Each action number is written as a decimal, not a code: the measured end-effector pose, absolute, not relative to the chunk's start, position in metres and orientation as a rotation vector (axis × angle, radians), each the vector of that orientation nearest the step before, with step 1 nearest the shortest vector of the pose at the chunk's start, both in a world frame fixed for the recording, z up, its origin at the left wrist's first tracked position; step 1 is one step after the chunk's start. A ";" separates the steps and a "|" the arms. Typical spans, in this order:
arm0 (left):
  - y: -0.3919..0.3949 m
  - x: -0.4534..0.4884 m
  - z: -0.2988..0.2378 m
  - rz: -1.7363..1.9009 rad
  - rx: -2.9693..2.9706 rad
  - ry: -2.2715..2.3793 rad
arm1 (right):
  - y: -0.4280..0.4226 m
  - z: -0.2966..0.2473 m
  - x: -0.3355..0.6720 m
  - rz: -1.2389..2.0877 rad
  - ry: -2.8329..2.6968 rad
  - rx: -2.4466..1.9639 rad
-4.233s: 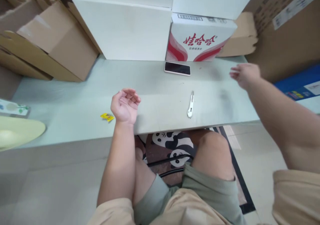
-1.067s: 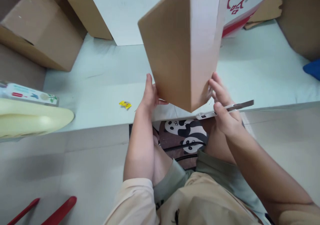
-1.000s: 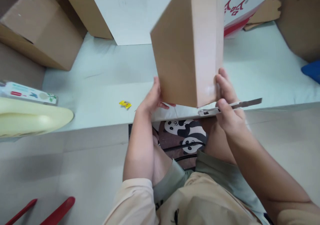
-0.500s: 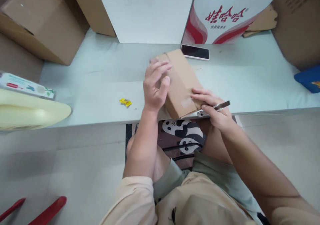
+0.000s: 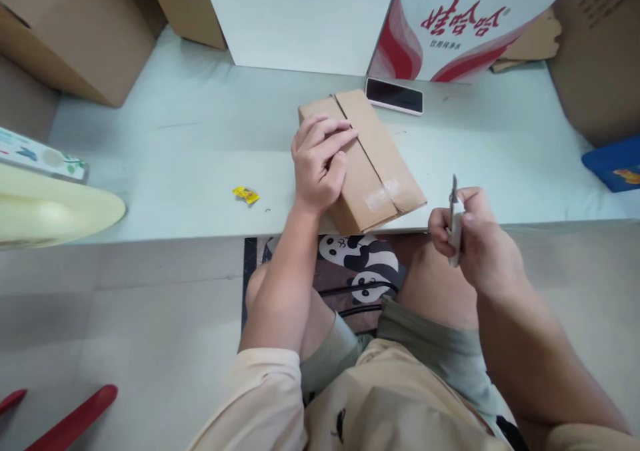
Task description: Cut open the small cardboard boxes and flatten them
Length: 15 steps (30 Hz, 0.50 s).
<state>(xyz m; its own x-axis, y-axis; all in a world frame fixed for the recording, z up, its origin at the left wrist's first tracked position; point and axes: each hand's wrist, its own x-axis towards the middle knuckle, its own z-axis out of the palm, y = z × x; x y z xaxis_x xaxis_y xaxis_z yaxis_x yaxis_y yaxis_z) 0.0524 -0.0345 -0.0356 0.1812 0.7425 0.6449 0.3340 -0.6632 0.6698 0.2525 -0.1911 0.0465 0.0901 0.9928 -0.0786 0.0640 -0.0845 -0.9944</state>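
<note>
A brown cardboard box (image 5: 361, 164) lies at a slant near the table's front edge, its top seam running lengthwise with clear tape at the near end. Across the box's upper left part rests my left hand (image 5: 323, 161), fingers stretched over the top and slightly apart. My right hand (image 5: 483, 234) is closed around a utility knife (image 5: 455, 227), held apart from the box on its right, with the blade pointing up and away from me.
A phone (image 5: 395, 96) lies behind the box, before a large white carton (image 5: 300, 21) and a red-and-white carton (image 5: 460, 31). A yellow wrapper (image 5: 245, 195) lies to the left. Larger brown cartons (image 5: 85, 31) stand at the left; a blue item (image 5: 613, 164) is at the right.
My right hand has moved off the box to the right, turning the knife upright. My left hand has settled on the box top. The box's lengthwise seam now shows as a dark line.
</note>
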 end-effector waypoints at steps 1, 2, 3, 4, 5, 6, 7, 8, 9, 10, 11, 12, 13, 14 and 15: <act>-0.034 0.053 -0.036 1.475 2.072 1.007 | -0.192 0.047 0.251 1.156 -1.185 -1.394; -0.034 0.053 -0.037 1.472 2.060 0.999 | -0.193 0.047 0.249 1.133 -1.223 -1.419; -0.034 0.053 -0.037 1.472 2.053 0.990 | -0.193 0.048 0.247 1.110 -1.255 -1.428; -0.034 0.053 -0.037 1.475 2.049 0.982 | -0.194 0.049 0.245 1.092 -1.279 -1.419; -0.034 0.053 -0.038 1.479 2.050 0.977 | -0.195 0.049 0.243 1.086 -1.295 -1.402; -0.034 0.053 -0.038 1.483 2.055 0.977 | -0.196 0.051 0.242 1.097 -1.302 -1.382; -0.034 0.053 -0.038 1.486 2.060 0.979 | -0.196 0.052 0.242 1.124 -1.294 -1.356; -0.034 0.053 -0.038 1.491 2.063 0.981 | -0.196 0.053 0.242 1.159 -1.268 -1.315; -0.034 0.053 -0.038 1.492 2.065 0.981 | -0.196 0.054 0.244 1.206 -1.230 -1.264; -0.034 0.053 -0.038 1.492 2.065 0.979 | -0.195 0.054 0.245 1.248 -1.178 -1.215; -0.034 0.053 -0.037 1.490 2.065 0.977 | -0.193 0.054 0.247 1.258 -1.123 -1.167; -0.034 0.053 -0.037 1.486 2.067 0.977 | -0.191 0.053 0.248 1.237 -1.078 -1.136; -0.034 0.053 -0.037 1.482 2.068 0.978 | -0.188 0.052 0.248 1.195 -1.054 -1.128; -0.034 0.053 -0.037 1.479 2.068 0.978 | -0.186 0.050 0.248 1.145 -1.056 -1.136; -0.034 0.053 -0.037 1.476 2.068 0.976 | -0.183 0.047 0.247 1.086 -1.074 -1.138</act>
